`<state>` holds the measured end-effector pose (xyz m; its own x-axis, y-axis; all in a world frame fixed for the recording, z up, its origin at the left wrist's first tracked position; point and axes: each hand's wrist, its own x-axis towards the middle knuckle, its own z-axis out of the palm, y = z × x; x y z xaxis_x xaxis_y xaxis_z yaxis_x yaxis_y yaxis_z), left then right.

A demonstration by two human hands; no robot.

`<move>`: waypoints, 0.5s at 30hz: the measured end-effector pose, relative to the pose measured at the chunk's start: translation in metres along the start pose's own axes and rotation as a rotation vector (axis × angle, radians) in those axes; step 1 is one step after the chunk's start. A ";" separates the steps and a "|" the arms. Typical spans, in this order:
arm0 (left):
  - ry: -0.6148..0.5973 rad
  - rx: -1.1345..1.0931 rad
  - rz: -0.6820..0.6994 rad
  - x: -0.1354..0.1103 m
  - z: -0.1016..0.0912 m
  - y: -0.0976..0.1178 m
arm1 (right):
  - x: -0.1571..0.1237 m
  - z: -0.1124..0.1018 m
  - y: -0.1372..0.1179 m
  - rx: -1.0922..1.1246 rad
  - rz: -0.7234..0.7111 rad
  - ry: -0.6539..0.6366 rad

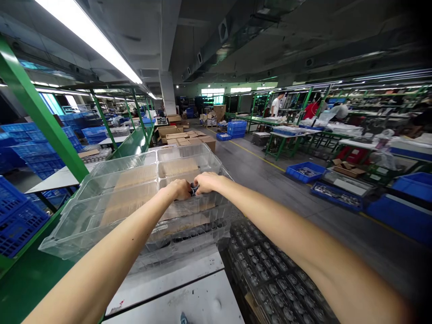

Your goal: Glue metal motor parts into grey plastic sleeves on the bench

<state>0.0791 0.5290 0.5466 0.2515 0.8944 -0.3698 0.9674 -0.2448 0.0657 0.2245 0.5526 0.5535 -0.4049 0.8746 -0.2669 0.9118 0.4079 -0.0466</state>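
A stack of clear plastic trays (118, 189) with divided compartments stands in front of me. Both arms reach over its right side. My left hand (181, 189) and my right hand (206, 183) face each other, fingers curled in, over a right-hand compartment. Between them show small dark round parts (193, 189), with pale rims; both hands appear to grip these. Fingertips are partly hidden, so I cannot tell how many parts each hand has. Lower in the stack, a row of similar dark parts (202, 230) shows through the clear wall.
A black tray stack (266, 265) full of clear round pieces stands below my right arm. Near me is a white tabletop (182, 297). A green conveyor (30, 279) runs along the left. Cardboard boxes (192, 137) lie behind the trays; blue bins (305, 171) sit on the floor at right.
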 end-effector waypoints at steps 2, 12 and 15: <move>-0.037 -0.020 -0.018 0.000 -0.001 0.002 | -0.001 0.001 -0.003 0.001 0.021 -0.006; -0.247 -0.149 -0.078 0.015 -0.002 -0.002 | 0.005 0.003 -0.009 0.021 0.056 -0.084; -0.251 -0.185 -0.045 0.014 -0.001 -0.008 | 0.009 0.008 -0.007 0.052 0.045 -0.109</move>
<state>0.0752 0.5438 0.5419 0.2153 0.7770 -0.5915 0.9724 -0.1147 0.2032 0.2153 0.5559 0.5435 -0.3561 0.8567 -0.3732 0.9324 0.3520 -0.0817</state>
